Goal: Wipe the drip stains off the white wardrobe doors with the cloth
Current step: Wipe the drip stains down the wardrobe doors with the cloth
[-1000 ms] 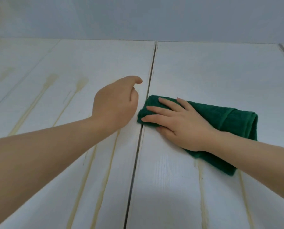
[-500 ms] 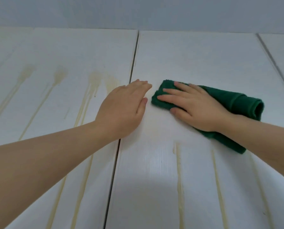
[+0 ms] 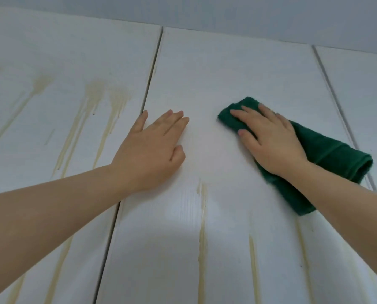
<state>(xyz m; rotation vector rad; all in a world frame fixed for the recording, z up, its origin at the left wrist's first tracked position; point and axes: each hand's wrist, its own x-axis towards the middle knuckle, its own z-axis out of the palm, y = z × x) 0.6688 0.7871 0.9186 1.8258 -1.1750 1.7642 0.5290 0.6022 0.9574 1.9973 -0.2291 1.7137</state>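
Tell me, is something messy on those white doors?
Yes. Yellowish drip stains run down the left door, and thinner streaks mark the lower middle door. They stand out against the white. Around the green cloth under the right hand, the door looks clean.

background: grey-blue surface [image 3: 249, 16] | place: a band across the whole top of the view | shape: thin at the left, broader at the right, lower edge straight and slanted | look: plain, even colour, paler toward the left | kind: wall or ceiling, cannot tell
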